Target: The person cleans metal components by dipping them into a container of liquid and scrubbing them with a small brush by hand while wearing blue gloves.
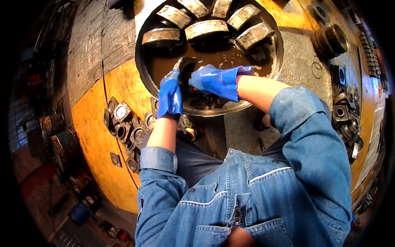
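Both my hands wear blue rubber gloves and work over a large round metal basin (pixel 281 53) of murky brown liquid. My left hand (pixel 171 92) is closed around the left side of a dark, greasy metal part (pixel 187 66), which seems to have a round opening. From the right, my right hand (pixel 209 80) presses against the same part with its fingers bent. A small red spot shows under those fingers; what it belongs to is hidden. Several thick, curved metal blocks (pixel 206 29) rest along the basin's far side, partly above the liquid.
Small metal housings and rings (pixel 132 131) lie in a heap on the yellow floor sheet (pixel 96 152) to the left. Stacked large rings (pixel 330 41) stand at the far right, with a thin ring (pixel 317 69) nearby. More bearing housings (pixel 343 113) are piled on the right.
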The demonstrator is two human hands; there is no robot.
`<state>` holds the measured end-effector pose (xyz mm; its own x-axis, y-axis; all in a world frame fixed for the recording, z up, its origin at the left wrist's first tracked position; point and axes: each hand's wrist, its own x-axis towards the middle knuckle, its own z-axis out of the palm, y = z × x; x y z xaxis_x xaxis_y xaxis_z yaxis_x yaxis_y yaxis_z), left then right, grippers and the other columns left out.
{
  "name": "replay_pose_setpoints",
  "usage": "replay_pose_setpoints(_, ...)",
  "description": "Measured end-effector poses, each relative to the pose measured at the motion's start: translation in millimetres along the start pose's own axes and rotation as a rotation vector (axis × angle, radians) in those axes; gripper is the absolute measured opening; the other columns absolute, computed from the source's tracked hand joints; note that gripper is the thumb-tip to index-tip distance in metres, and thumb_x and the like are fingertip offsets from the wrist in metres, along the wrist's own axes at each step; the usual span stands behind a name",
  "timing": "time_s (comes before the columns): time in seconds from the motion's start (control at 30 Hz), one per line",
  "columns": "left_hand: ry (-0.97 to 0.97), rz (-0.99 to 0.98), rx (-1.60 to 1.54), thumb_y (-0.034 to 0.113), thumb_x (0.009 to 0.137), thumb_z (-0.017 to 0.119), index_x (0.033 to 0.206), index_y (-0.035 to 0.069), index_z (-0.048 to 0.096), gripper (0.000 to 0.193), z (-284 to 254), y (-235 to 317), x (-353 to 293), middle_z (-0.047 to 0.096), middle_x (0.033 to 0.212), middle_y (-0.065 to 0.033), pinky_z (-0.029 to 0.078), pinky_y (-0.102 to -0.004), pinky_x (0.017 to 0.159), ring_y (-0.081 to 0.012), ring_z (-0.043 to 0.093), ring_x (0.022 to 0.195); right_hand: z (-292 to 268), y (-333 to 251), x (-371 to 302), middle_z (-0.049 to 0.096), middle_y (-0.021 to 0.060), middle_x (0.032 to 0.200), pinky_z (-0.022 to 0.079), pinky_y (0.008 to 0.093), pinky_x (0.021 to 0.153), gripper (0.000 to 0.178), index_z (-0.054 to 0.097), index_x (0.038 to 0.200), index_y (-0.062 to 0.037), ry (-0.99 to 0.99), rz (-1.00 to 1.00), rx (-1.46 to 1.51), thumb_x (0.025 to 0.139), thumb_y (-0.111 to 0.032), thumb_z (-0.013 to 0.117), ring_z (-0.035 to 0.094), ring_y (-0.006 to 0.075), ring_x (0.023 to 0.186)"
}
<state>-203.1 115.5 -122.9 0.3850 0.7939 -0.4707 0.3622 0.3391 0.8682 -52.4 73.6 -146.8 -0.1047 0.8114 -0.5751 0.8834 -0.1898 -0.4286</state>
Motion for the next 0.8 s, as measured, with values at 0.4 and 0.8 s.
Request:
replay_pose_setpoints(0.4,0.025,-0.111,-0.018,0.037,0.112,0.054,0.122,-0.002,0.074,0.045,-7,-20,19,0.076,0.102,-0.0088,0.053,-0.0315,0.081,-0.0175,0.067,0.088,3,35,-3,0.075,0.0210,0.096,0.062,0.0499,0.084,0.030,0.075,0.104,-0.0034,0.361,-0.845,-0.434,0.099,-0.025,0.055,0.075,0.0374,0.092)
replay_pose_setpoints(0.8,0.048,-0.081,-0.077,0.038,0.109,0.056,0.121,-0.005,0.073,0.048,-2,-19,14,0.077,0.104,-0.0111,0.054,-0.0345,0.082,-0.0197,0.069,0.092,-2,3,2,0.079,0.0145,0.111,0.058,0.0456,0.093,0.035,0.077,0.121,-0.0141,0.024,-0.098,-0.105,0.101,-0.034,0.057,0.076,0.0377,0.102)
